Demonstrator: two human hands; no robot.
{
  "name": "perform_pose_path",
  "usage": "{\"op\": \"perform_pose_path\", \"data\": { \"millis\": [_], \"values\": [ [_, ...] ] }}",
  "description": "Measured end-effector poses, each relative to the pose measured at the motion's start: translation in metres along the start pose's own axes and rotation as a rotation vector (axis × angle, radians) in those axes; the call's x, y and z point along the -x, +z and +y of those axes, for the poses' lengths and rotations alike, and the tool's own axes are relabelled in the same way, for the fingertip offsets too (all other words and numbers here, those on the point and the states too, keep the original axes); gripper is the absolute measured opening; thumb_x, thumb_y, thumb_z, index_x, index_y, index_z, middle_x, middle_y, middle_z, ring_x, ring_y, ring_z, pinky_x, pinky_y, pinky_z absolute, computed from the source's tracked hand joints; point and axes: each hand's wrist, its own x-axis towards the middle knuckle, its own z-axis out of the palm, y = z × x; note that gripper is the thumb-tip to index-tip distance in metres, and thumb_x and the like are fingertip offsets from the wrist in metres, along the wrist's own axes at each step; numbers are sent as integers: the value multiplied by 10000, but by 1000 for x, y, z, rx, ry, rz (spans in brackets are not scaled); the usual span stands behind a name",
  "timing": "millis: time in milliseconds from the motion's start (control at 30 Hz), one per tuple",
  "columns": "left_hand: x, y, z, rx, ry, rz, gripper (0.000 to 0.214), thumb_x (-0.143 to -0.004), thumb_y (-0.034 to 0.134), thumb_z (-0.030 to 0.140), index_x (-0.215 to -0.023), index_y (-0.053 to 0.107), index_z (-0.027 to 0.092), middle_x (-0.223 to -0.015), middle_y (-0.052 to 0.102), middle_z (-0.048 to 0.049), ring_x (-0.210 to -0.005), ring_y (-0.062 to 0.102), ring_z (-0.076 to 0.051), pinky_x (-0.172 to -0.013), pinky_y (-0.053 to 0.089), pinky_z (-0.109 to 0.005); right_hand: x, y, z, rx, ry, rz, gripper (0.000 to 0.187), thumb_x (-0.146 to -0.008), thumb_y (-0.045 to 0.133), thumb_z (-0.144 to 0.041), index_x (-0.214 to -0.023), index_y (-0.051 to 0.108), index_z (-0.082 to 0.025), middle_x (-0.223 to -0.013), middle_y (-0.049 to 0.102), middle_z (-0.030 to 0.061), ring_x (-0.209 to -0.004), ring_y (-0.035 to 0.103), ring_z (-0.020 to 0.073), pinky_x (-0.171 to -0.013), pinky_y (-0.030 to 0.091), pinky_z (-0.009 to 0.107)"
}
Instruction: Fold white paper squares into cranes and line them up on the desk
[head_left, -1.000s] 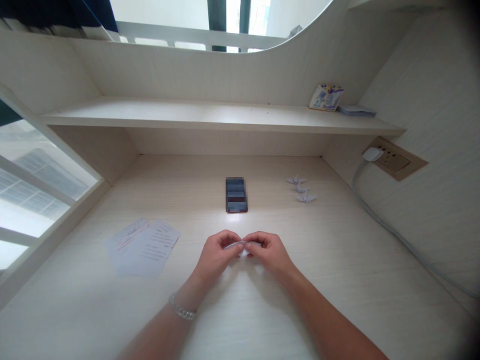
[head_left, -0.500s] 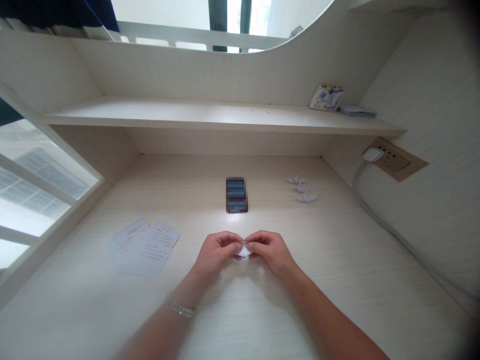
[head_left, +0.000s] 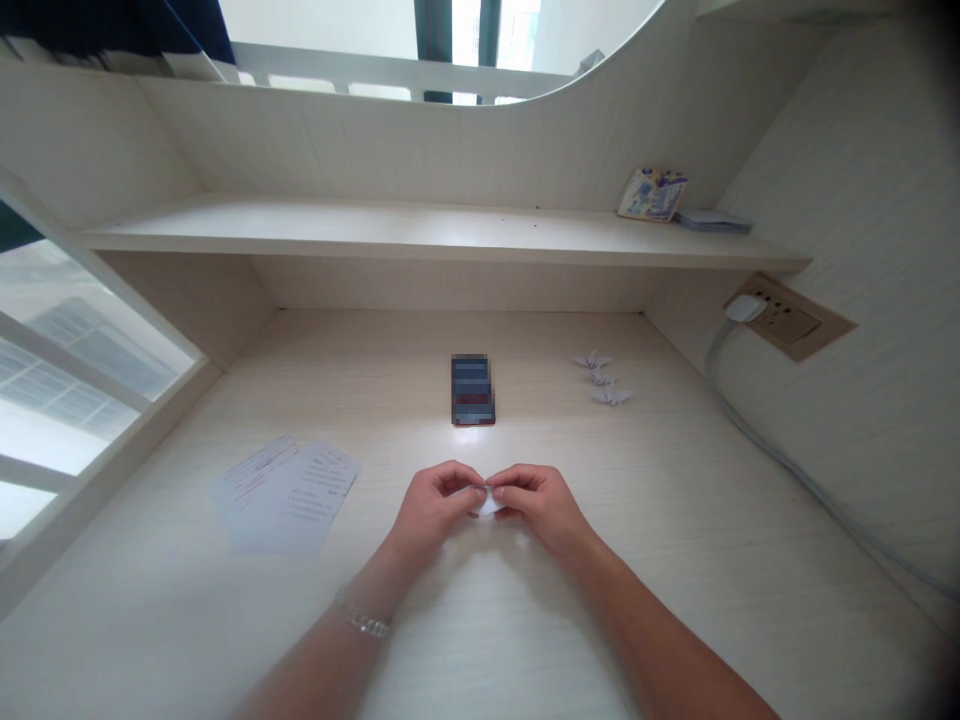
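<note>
A small piece of folded white paper [head_left: 489,503] is pinched between my two hands, just above or on the desk. My left hand [head_left: 439,500] grips its left side with thumb and fingers, and a bracelet circles that wrist. On the other side, my right hand [head_left: 538,500] holds the paper the same way, the fingertips of both hands nearly meeting. Much of the paper is covered by the fingers, so its full shape cannot be seen. Three folded paper cranes [head_left: 612,396] stand in a short column on the desk, beyond my right hand.
A phone [head_left: 473,390] with a blurred screen lies beyond my hands. Sheets of paper with writing [head_left: 289,495] overlap at the left. A cable [head_left: 787,465] runs from the wall socket [head_left: 795,318] down the right side. Above the desk, a shelf [head_left: 360,225] carries a small packet [head_left: 651,194].
Almost nothing differs. Both hands keep their pinch on the folded paper, with only a very slight shift of the fingers.
</note>
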Motion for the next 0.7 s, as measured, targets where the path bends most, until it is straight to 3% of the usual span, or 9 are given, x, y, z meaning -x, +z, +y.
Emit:
{"op": "perform_pose_path", "data": {
  "millis": [267, 533, 700],
  "values": [
    [1, 1, 1, 35, -5, -11, 38, -676, 637, 146, -709, 652, 139, -680, 622, -7, -637, 539, -109, -586, 442, -206, 0, 1, -1, -86, 29, -18, 129, -597, 709, -190, -720, 725, -157, -710, 682, 44, -621, 613, 159, -583, 523, 287],
    [3, 1, 4, -141, 34, -19, 61, -693, 638, 175, -722, 668, 131, -706, 655, -39, -680, 570, -132, -642, 438, -226, -1, -2, 4, 52, -8, 2, 184, -626, 725, -286, -727, 702, -134, -699, 666, 51, -624, 606, 154, -554, 497, 258],
    [2, -1, 3, -112, 30, -28, 73, -691, 639, 165, -757, 652, 138, -729, 653, -32, -678, 581, -128, -630, 453, -222, -2, -4, 4, 87, -30, 3, 168, -625, 717, -268, -724, 695, -135, -695, 660, 41, -620, 602, 150, -570, 499, 264]
  ]
}}
